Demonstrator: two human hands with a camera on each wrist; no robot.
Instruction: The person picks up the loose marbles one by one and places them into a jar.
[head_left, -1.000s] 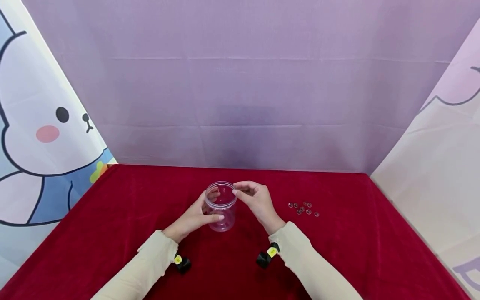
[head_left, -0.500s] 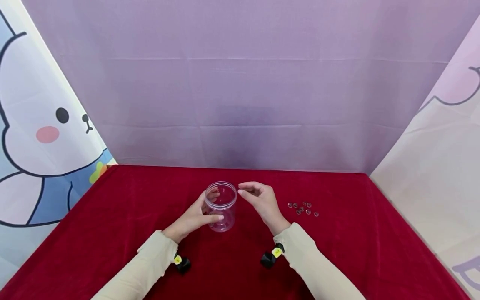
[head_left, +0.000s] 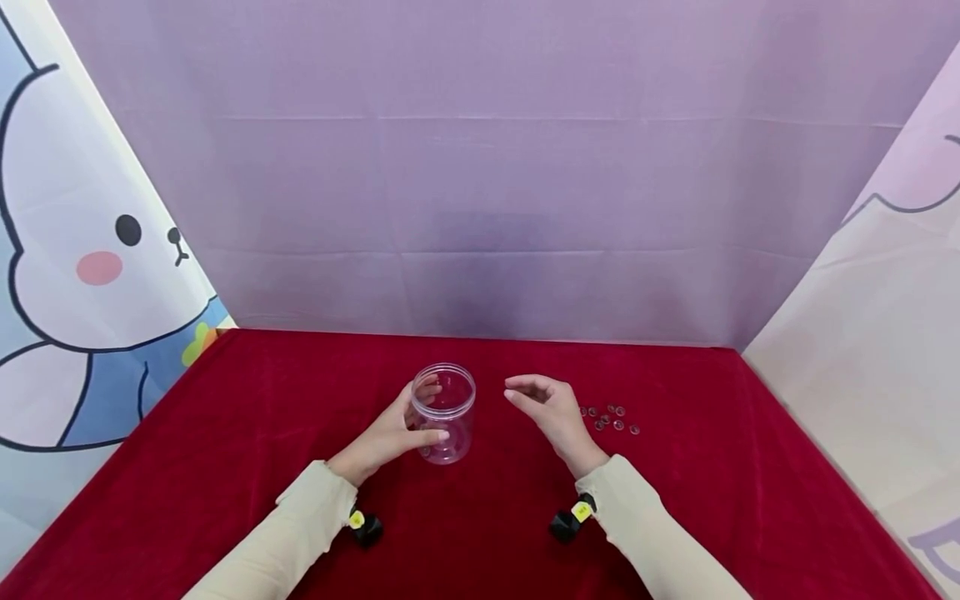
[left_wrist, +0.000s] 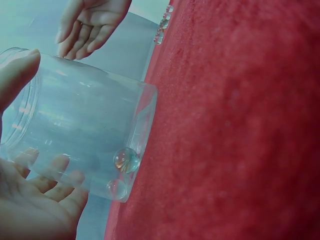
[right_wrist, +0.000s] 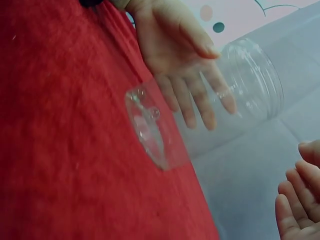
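A clear plastic jar (head_left: 455,423) without a lid stands upright on the red cloth. My left hand (head_left: 388,435) grips it from the left side, thumb across the near face and fingers round the back. At the jar's bottom lies a clear glass marble (left_wrist: 126,160) with a coloured swirl; a fainter round shape shows beside it. My right hand (head_left: 551,410) hovers to the right of the jar, apart from it, fingers loosely bent and holding nothing. Just beyond that hand, several glass marbles (head_left: 618,424) lie in a loose cluster, one partly hidden by the hand.
Red velvet cloth (head_left: 300,392) covers the table. A plain purple curtain (head_left: 480,167) rises along the back edge. Printed cartoon panels stand at the sides, the left one (head_left: 75,192) with a white animal.
My right hand has drawn away from the jar's rim, moving right and slightly down towards the marbles. The left hand and the jar have kept their place.
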